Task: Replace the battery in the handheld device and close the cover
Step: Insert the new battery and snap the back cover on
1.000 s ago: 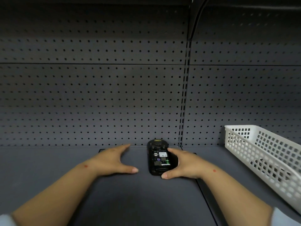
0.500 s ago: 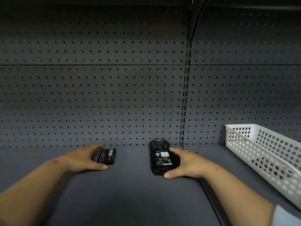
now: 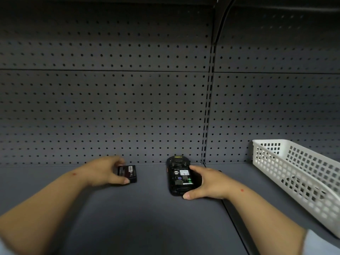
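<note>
A black handheld device (image 3: 179, 176) lies face down on the grey shelf, its battery bay uncovered and showing circuit labels. My right hand (image 3: 207, 183) holds it from the right, thumb at its near end and fingers along its far side. A flat black battery (image 3: 128, 173) lies on the shelf to the left. My left hand (image 3: 104, 171) grips that battery, thumb on its near edge and fingers curled over its far edge. No cover is visible.
A white perforated plastic basket (image 3: 294, 173) stands at the right of the shelf. A grey pegboard wall (image 3: 128, 107) rises right behind the device. A seam between shelf panels (image 3: 233, 223) runs under my right forearm.
My left hand moved left from beside the device, uncovering the battery, then came back onto it and closed around it. My right hand stayed on the device.
</note>
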{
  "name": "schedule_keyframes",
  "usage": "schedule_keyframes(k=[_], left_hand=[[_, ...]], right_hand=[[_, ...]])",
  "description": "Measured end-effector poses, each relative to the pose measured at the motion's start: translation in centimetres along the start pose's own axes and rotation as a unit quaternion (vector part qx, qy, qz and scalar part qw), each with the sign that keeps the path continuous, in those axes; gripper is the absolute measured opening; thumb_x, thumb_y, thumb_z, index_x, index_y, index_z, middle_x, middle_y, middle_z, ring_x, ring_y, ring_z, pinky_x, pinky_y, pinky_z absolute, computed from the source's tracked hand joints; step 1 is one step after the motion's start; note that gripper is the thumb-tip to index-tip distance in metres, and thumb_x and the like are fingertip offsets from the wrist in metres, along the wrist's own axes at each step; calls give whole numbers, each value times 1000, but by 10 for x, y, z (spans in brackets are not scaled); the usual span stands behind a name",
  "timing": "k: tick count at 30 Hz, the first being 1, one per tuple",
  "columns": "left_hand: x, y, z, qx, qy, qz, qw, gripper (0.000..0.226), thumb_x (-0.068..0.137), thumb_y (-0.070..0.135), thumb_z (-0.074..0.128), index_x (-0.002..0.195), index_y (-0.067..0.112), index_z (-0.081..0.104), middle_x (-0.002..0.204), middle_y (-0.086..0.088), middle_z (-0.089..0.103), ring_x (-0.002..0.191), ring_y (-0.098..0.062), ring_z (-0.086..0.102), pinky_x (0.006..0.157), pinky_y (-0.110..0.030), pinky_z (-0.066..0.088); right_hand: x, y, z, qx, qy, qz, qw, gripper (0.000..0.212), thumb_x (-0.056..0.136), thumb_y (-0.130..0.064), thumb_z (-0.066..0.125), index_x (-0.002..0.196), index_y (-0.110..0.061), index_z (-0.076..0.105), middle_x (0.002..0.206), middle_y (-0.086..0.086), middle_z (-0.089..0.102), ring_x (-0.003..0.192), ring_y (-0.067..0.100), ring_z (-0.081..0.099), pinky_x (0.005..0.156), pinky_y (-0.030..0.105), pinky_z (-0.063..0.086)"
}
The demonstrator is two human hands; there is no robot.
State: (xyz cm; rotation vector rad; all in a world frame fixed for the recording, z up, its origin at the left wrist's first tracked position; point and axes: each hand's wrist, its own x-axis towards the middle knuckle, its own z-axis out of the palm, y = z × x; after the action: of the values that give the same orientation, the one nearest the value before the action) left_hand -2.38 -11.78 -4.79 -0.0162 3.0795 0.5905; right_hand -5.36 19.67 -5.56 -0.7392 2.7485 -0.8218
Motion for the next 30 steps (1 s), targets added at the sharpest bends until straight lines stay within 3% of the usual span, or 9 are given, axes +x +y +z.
schedule_keyframes(k=[3, 5, 7, 10, 14, 18, 21, 25, 30], left_hand=[[5, 36, 6, -15, 1, 37, 999, 61, 67, 46, 74, 118, 19, 54, 102, 5, 62, 93, -10, 58, 83, -18, 43], [8, 64, 11, -27, -2, 63, 998, 54, 69, 42, 74, 114, 17, 56, 85, 12, 58, 79, -4, 55, 68, -6, 39], [11, 87, 19, -35, -5, 81, 996, 51, 70, 41, 74, 112, 17, 58, 76, 17, 52, 70, 2, 51, 59, -3, 36], [14, 114, 29, -47, -13, 96, 994, 59, 71, 43, 73, 120, 16, 56, 78, 14, 51, 76, -5, 51, 64, -8, 36], [16, 128, 36, -54, -18, 94, 994, 57, 72, 44, 71, 120, 16, 56, 91, 4, 56, 89, -12, 56, 81, -21, 44], [17, 130, 40, -62, -18, 97, 993, 50, 73, 45, 69, 113, 16, 60, 88, 2, 59, 88, -15, 59, 82, -27, 46], [20, 124, 45, -72, -28, 99, 992, 48, 74, 48, 66, 111, 17, 61, 89, 2, 62, 83, -12, 59, 75, -23, 45], [21, 116, 47, -108, -43, 109, 987, 43, 78, 51, 60, 109, 22, 64, 103, 4, 67, 95, -8, 61, 82, -19, 45], [17, 103, 51, -205, -54, 109, 971, 33, 86, 41, 54, 114, 27, 62, 105, 17, 63, 89, 17, 54, 76, 0, 36]], right_hand=[[3, 3, 1, -10, 0, 1, 1000, 90, 63, -45, 78, 139, -32, 32, 142, -10, 44, 127, 9, 43, 100, 20, 33], [4, 5, 3, -20, 0, 1, 1000, 98, 61, -49, 78, 142, -30, 26, 147, -8, 37, 132, 10, 37, 106, 22, 29], [4, 6, 3, -28, 13, -13, 999, 99, 61, -50, 77, 143, -30, 24, 150, -6, 32, 136, 10, 32, 109, 23, 25], [5, 6, -1, -9, 44, -49, 998, 88, 66, -44, 77, 140, -30, 32, 148, -6, 36, 134, 9, 34, 110, 24, 25], [4, 8, -2, 101, 46, -80, 991, 63, 70, -25, 77, 128, -26, 52, 132, -4, 57, 118, 5, 53, 110, 32, 37], [3, 10, -4, 99, 48, -77, 991, 46, 74, -23, 74, 118, -22, 61, 125, -4, 63, 112, 0, 55, 104, 19, 38], [5, 11, -5, 77, 67, -79, 992, 39, 75, -26, 72, 113, -23, 65, 118, -4, 67, 104, -2, 58, 88, 6, 39], [6, 11, -1, 81, 95, -79, 989, 36, 76, -31, 71, 111, -25, 67, 114, -4, 69, 104, 0, 60, 86, 6, 40], [6, 9, 4, 82, 120, -81, 986, 34, 78, -33, 69, 111, -27, 66, 116, -6, 68, 105, -1, 59, 79, -1, 36]])
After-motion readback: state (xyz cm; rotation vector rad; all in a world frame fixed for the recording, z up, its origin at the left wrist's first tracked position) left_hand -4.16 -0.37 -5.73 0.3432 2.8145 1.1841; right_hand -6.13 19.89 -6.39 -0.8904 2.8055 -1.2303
